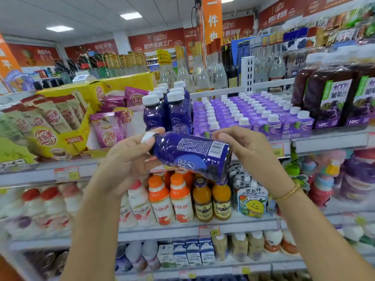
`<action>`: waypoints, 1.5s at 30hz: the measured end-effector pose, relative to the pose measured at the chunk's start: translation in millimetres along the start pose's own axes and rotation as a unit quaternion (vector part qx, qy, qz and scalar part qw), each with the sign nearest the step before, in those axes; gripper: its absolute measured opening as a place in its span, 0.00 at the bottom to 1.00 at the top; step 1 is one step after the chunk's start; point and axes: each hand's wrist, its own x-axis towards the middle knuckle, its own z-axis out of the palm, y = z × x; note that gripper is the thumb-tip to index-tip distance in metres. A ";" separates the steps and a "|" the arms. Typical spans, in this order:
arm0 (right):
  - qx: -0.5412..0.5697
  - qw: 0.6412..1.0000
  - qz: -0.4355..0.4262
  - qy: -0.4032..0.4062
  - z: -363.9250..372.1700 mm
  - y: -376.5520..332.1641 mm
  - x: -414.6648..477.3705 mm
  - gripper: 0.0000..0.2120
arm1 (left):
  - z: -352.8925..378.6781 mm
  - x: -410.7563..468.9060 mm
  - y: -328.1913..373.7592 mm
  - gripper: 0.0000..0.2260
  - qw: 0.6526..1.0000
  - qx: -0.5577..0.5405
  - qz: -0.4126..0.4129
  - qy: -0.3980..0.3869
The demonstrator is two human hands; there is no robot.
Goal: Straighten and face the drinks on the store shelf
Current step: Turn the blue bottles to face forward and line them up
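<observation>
A blue drink bottle (pixel 192 155) with a white cap lies on its side in the air in front of the shelf, its barcode and small print facing up. My left hand (pixel 129 157) grips its neck and cap end. My right hand (pixel 241 149) holds its base end, fingers curled over the top. Behind it, matching blue bottles (pixel 168 112) with white caps stand upright in rows on the top shelf (pixel 324 140).
Purple juice cartons (pixel 243 116) fill the shelf to the right, then tall dark grape-juice bottles (pixel 328 98). Yellow boxes of sachets (pixel 60 126) sit to the left. Below are orange-capped milk drinks (pixel 170 201), orange juice bottles (pixel 213 199) and a yellow pouch (pixel 251 201).
</observation>
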 end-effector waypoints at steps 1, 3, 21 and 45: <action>0.016 1.000 -0.003 -0.008 -0.6 -3.6 -10.8 0.10 | -3.7 -6.2 -11.1 0.26 1.000 -0.024 -0.013 0.000; 0.053 0.998 -0.009 -0.038 -0.8 -8.8 -31.7 0.13 | -9.0 -18.5 -30.7 0.29 0.998 -0.056 -0.025 0.011; -0.059 0.987 -0.090 -0.121 38.1 15.7 -95.8 0.29 | -15.1 -72.0 -109.4 0.24 0.981 -0.119 -0.122 0.090; 0.007 0.997 0.004 -0.081 38.0 45.7 -116.0 0.28 | 11.4 -62.2 -106.6 0.20 0.986 -0.094 -0.042 0.131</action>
